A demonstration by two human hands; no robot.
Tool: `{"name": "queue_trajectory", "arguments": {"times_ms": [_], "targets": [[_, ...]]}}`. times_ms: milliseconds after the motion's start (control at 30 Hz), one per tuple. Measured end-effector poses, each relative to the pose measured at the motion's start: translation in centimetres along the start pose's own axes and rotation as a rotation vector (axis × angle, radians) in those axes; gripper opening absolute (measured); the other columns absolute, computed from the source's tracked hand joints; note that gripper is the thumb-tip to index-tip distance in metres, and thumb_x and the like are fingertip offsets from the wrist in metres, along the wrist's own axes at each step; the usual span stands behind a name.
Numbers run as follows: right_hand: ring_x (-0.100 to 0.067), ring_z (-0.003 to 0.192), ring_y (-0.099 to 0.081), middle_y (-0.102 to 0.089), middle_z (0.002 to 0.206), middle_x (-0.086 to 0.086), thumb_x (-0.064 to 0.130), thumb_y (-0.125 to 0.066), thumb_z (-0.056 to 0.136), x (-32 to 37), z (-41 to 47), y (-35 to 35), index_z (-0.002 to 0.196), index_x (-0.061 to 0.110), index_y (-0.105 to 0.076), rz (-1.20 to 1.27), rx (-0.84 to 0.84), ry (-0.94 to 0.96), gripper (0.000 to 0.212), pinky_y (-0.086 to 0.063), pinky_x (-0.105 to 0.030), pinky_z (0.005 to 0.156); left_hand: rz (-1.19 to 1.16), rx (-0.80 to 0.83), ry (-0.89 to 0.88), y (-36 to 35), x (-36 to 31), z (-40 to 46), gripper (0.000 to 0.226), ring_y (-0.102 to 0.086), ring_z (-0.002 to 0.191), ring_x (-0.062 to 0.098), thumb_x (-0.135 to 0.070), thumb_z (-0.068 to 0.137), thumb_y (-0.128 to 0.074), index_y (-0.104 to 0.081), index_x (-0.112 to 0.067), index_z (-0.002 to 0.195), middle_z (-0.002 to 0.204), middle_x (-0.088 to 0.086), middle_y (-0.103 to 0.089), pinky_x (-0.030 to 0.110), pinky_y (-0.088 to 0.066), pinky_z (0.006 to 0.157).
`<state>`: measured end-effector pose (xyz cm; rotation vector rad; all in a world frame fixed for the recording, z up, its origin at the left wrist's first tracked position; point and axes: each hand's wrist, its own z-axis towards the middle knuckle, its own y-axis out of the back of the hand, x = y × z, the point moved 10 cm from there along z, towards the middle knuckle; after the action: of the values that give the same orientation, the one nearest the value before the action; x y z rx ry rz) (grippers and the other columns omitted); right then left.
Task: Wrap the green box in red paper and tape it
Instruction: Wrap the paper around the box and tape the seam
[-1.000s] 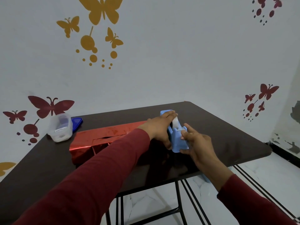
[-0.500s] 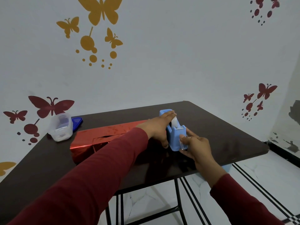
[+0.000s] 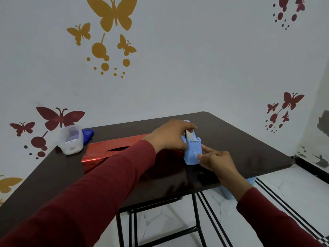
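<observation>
The box, covered in shiny red paper [image 3: 110, 150], lies on the dark table [image 3: 240, 143] left of centre; a gap in the paper shows on top, and no green is visible. A light blue tape dispenser [image 3: 192, 155] stands at the box's right end. My left hand [image 3: 169, 136] reaches over the box and grips the dispenser's top, fingers curled over the tape roll. My right hand [image 3: 217, 161] holds the dispenser's lower front corner with thumb and fingertips. Whether it pinches a tape end is unclear.
A clear plastic container [image 3: 71, 139] and a blue lid [image 3: 88, 135] sit at the table's far left by the wall. The table's near edge runs just below my right wrist. A light blue object [image 3: 229, 193] lies on the floor under that edge.
My left hand's fingers have curled further over the dispenser's top. My right hand slid from the dispenser's upper front down to its lower front corner. The box stayed put.
</observation>
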<state>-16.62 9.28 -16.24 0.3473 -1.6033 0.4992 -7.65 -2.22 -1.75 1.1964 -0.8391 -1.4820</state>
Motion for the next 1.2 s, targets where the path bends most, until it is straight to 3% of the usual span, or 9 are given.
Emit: {"name": "queue_trajectory", "arguments": {"times_ms": [100,200,267,367,567,633,767,967,1200], "targets": [[-0.016,0.112,-0.072,-0.072,0.129,0.011,0.006,-0.078,0.088,1.2,-1.6,0.5,0.08,-0.002,-0.08,0.001,0.064,0.129,0.011,-0.059,-0.04,0.095,-0.081,0.035,0.051,-0.4,0.3,-0.4,0.049,-0.06,0.08,-0.008,-0.017,0.089,-0.071,-0.064,-0.026,0.137,0.113,-0.02,-0.066,0.001,-0.039,0.075],[-0.003,0.114,-0.069,-0.073,0.125,0.014,0.009,-0.079,0.087,4.0,-4.0,0.3,0.073,0.008,-0.082,-0.072,0.096,0.304,0.015,-0.055,-0.03,0.094,-0.257,0.156,0.146,-1.7,0.6,-0.9,0.043,-0.064,0.11,0.003,-0.028,0.096,-0.07,-0.064,-0.027,0.138,0.127,-0.013,-0.07,0.019,-0.046,0.099],[0.0,0.113,-0.069,-0.075,0.121,0.014,0.01,-0.081,0.086,5.7,-5.0,0.0,0.074,0.011,-0.082,-0.113,0.11,0.389,0.013,-0.051,-0.023,0.091,-0.417,0.203,0.198,-1.9,0.5,-1.6,0.038,-0.069,0.111,0.009,-0.034,0.098,-0.067,-0.065,-0.026,0.135,0.123,-0.009,-0.072,0.025,-0.052,0.088],[-0.001,0.117,-0.066,-0.075,0.12,0.016,0.018,-0.083,0.085,7.4,-6.0,-0.4,0.073,0.019,-0.083,-0.249,0.092,0.481,0.012,-0.049,-0.03,0.099,-0.523,0.213,0.162,-1.2,-0.3,-2.8,0.027,-0.074,0.098,0.006,-0.032,0.098,-0.069,-0.072,-0.024,0.124,0.103,-0.009,-0.078,0.021,-0.05,0.076],[-0.002,0.103,-0.07,-0.08,0.104,0.012,0.025,-0.083,0.086,8.3,-6.0,-2.5,0.083,0.022,-0.085,-0.301,0.151,0.352,0.005,-0.054,-0.026,0.088,-0.527,-0.089,0.095,2.8,0.3,-5.0,0.02,-0.076,0.087,0.008,-0.014,0.085,-0.084,-0.081,-0.014,0.105,0.087,-0.001,-0.08,0.021,-0.057,0.088],[-0.012,0.099,-0.073,-0.081,0.102,0.003,0.026,-0.082,0.086,7.6,-5.7,-3.5,0.095,0.017,-0.085,-0.225,0.228,0.176,0.014,-0.056,-0.029,0.079,-0.493,-0.216,0.102,4.4,0.8,-6.1,0.018,-0.076,0.083,0.006,-0.013,0.084,-0.085,-0.082,-0.015,0.102,0.085,-0.002,-0.08,0.019,-0.058,0.084],[-0.02,0.101,-0.077,-0.08,0.102,-0.009,0.027,-0.083,0.077,7.0,-5.8,-7.0,0.106,0.007,-0.08,-0.098,0.381,-0.062,0.035,-0.058,-0.038,0.085,-0.423,-0.441,0.149,7.0,2.3,-8.8,0.016,-0.073,0.076,-0.002,-0.014,0.082,-0.086,-0.083,-0.018,0.097,0.079,-0.006,-0.079,0.009,-0.053,0.077],[-0.011,0.078,-0.077,-0.081,0.092,-0.001,0.019,-0.077,0.092,9.9,-5.1,-11.9,0.106,0.02,-0.074,-0.274,0.342,0.084,0.014,-0.056,-0.029,0.077,-0.366,-0.583,0.283,10.0,5.9,-12.0,0.01,-0.072,0.075,-0.002,-0.019,0.082,-0.086,-0.083,-0.022,0.091,0.077,-0.008,-0.078,0.01,-0.055,0.074],[-0.009,0.082,-0.077,-0.079,0.086,0.012,0.023,-0.08,0.088,12.0,-3.6,-17.8,0.087,0.025,-0.081,-0.568,0.384,0.163,0.003,-0.06,-0.03,0.072,-0.326,-0.64,0.448,11.8,10.2,-15.2,0.002,-0.07,0.075,-0.001,-0.023,0.082,-0.083,-0.083,-0.024,0.084,0.076,-0.01,-0.077,0.001,-0.045,0.068]]}}
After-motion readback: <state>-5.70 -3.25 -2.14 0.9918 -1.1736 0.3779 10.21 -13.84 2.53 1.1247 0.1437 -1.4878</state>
